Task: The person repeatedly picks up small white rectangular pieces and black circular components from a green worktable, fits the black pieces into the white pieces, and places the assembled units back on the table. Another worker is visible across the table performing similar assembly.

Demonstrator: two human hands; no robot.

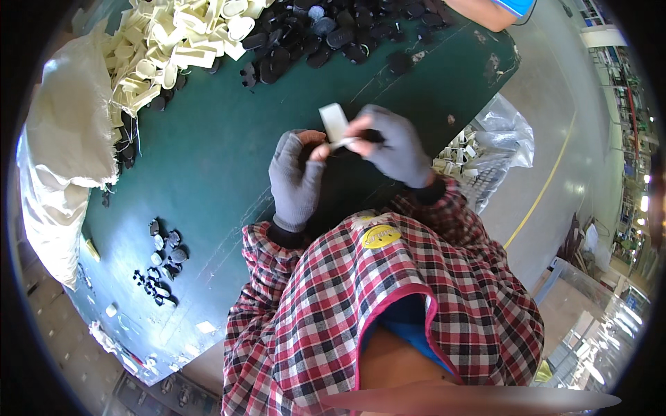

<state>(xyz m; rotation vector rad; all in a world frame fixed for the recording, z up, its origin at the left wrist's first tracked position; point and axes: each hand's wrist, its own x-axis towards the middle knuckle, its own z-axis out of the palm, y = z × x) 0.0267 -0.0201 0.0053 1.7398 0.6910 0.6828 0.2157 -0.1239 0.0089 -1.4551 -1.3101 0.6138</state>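
Note:
Between my two hands, above the green table, is a cream-white plastic part (334,121) with a flat rectangular end pointing away from me. My left hand (296,173), in a grey fingerless glove, pinches its near end between thumb and fingers. From the other side my right hand (395,142), gloved the same way, grips the part near the same end; its fingers are slightly blurred. The spot where the fingertips meet the part is partly hidden.
Cream plastic parts (180,35) are heaped at the far left beside a white woven sack (69,132). Black oval parts (333,35) lie piled behind, and a small black group (166,253) sits left. A clear bag (510,132) stands right of the table. Another person's arm (485,12) shows at the far edge.

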